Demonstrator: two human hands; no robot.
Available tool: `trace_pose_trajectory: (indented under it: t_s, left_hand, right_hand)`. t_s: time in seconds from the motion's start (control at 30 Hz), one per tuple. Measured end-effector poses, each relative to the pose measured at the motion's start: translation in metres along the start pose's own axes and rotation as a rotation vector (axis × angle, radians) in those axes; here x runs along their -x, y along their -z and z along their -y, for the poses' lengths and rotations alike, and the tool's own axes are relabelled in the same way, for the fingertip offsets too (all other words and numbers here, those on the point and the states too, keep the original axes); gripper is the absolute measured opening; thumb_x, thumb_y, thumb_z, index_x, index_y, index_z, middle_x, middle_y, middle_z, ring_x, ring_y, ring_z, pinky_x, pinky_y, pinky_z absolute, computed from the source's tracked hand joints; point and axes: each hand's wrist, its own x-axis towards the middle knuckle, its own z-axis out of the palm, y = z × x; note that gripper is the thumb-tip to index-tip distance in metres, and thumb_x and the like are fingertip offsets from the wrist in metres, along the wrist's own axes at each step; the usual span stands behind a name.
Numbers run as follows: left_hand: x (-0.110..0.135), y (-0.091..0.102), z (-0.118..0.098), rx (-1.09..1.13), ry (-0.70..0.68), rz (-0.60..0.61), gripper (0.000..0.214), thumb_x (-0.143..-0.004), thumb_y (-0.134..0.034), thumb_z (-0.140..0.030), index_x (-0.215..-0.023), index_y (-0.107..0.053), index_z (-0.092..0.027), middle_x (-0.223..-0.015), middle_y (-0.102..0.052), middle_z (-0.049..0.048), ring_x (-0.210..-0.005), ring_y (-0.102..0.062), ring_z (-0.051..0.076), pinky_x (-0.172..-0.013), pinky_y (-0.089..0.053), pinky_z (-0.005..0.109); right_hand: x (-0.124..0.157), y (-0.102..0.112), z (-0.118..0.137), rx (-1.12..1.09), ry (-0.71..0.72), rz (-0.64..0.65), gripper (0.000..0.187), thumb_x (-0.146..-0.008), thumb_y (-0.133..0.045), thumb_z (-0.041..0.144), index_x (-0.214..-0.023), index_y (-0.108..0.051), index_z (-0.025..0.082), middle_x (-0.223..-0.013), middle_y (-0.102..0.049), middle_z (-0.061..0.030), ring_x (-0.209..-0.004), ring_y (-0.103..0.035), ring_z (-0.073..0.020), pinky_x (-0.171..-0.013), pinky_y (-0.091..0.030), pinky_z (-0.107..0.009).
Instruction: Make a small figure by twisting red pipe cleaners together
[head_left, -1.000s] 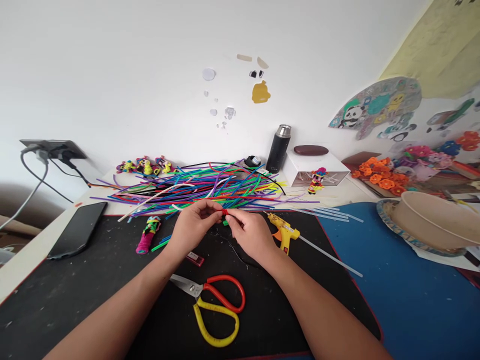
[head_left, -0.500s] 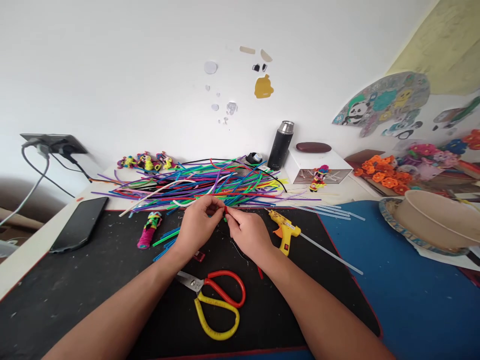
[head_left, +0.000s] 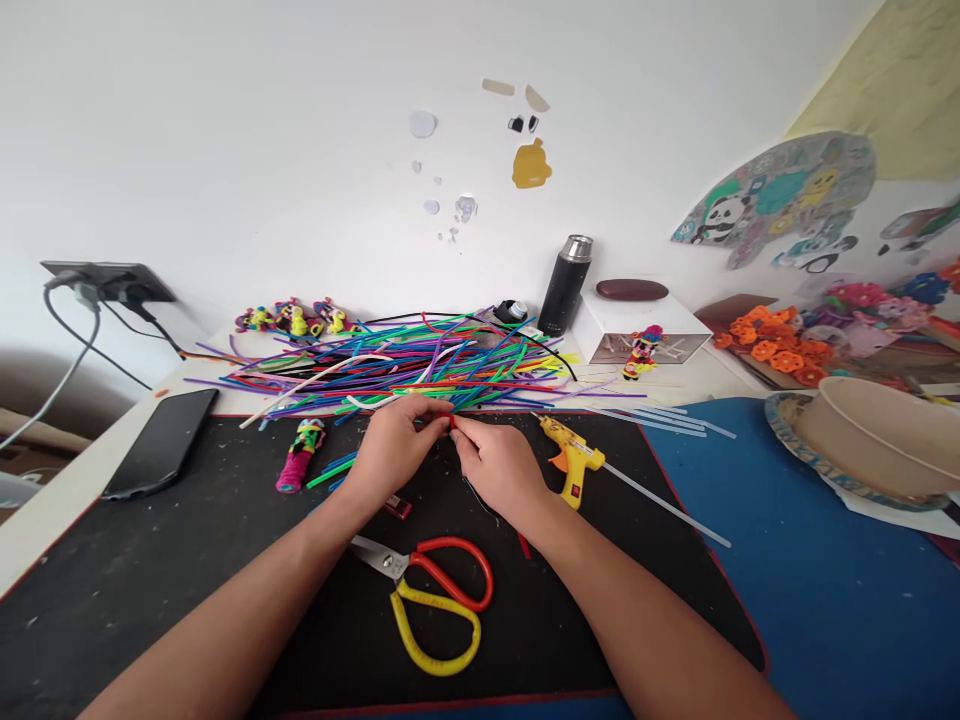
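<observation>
Over the black mat (head_left: 217, 600), my left hand (head_left: 397, 450) and my right hand (head_left: 499, 465) meet, fingertips almost touching. Both are closed in a pinch on a short piece of red pipe cleaner (head_left: 451, 422); most of it is hidden by the fingers. Scissors (head_left: 442, 605) with one red and one yellow handle lie below my hands. To the right of my right hand rests a yellow hot glue gun (head_left: 574, 460) with a glue stick in its back. A pink pipe-cleaner figure (head_left: 301, 457) and cut green and blue pieces (head_left: 334, 470) lie left of my left hand.
Behind my hands spreads a heap of coloured pipe cleaners (head_left: 420, 365). A black phone (head_left: 161, 445) lies at the left. Farther back stand a black flask (head_left: 566, 285), a white box (head_left: 645, 320) and small finished figures (head_left: 292, 318). A bowl (head_left: 885, 430) is at the right.
The view has shifted slightly. Both hands stay together at nearly the same place; the green bit seen at the fingertips before no longer shows, and the red piece remains between them.
</observation>
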Motion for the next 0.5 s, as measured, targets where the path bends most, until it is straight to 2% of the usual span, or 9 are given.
trace_pose_trajectory:
  t_s: [0.2, 0.5]
  left_hand:
    - [0.0009, -0.002, 0.0011, -0.022, 0.001, 0.012, 0.019, -0.087, -0.066, -0.027, -0.098, -0.08, -0.021, -0.1, -0.082, 0.0069, -0.092, -0.075, 0.027, -0.085, -0.055, 0.038]
    - [0.0011, -0.0021, -0.0006, -0.036, 0.018, 0.029, 0.016, -0.083, -0.063, -0.028, -0.089, -0.076, -0.021, -0.085, -0.078, 0.0038, -0.075, -0.071, 0.022, -0.073, -0.052, 0.034]
  right_hand:
    - [0.0003, 0.0012, -0.0003, 0.01, -0.018, 0.028, 0.03, -0.107, -0.051, 0.027, -0.117, -0.078, 0.021, -0.103, -0.083, -0.0093, -0.088, -0.076, -0.0237, -0.07, -0.04, -0.03]
    - [0.0008, -0.0024, 0.0015, 0.056, -0.019, 0.06, 0.031, -0.107, -0.049, 0.03, -0.123, -0.075, 0.022, -0.101, -0.082, -0.0095, -0.086, -0.076, -0.0243, -0.068, -0.039, -0.031]
